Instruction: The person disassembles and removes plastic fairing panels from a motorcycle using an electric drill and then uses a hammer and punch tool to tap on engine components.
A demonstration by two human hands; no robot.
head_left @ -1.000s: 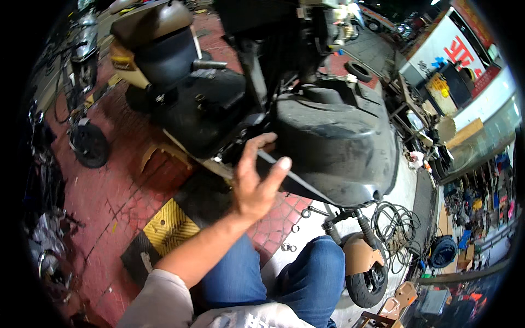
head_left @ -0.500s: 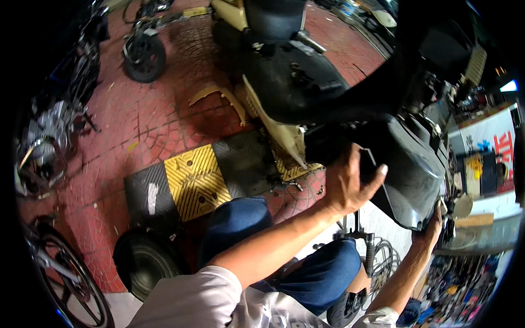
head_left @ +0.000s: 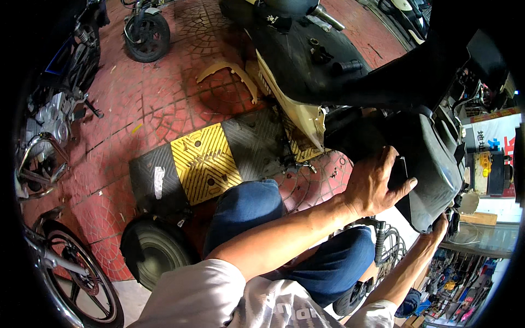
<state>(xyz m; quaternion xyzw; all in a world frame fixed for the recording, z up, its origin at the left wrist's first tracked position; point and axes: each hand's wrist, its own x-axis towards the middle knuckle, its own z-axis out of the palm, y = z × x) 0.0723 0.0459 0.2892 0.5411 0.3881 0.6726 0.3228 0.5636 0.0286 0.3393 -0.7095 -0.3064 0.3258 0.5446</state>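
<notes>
A black plastic scooter panel (head_left: pixel 435 175) is in front of me at the right, below the scooter's front body. My left hand (head_left: pixel 377 183) is at its left edge, thumb stretched across the edge and index finger apart from it; the other fingers are partly hidden. My right hand (head_left: pixel 436 230) grips the panel's lower right corner, its fingertips hidden behind the plastic. Left of the panel is the black scooter seat (head_left: pixel 311 60), with small dark parts lying on it. A cream body panel (head_left: pixel 292 106) runs along the scooter's side below the seat.
A black-and-yellow rubber ramp (head_left: pixel 205 161) lies on red paving. Near it are a loose cream trim piece (head_left: pixel 232 71) and a round dark wheel-like object (head_left: pixel 156 254). Motorcycles (head_left: pixel 54 126) line the left side. Coiled cables (head_left: pixel 395 246) and shelves of goods (head_left: pixel 465 284) are at right.
The view has shifted, so the scooter and ramp appear slightly farther right. Both hands stay at the panel, the right one still at its lower corner.
</notes>
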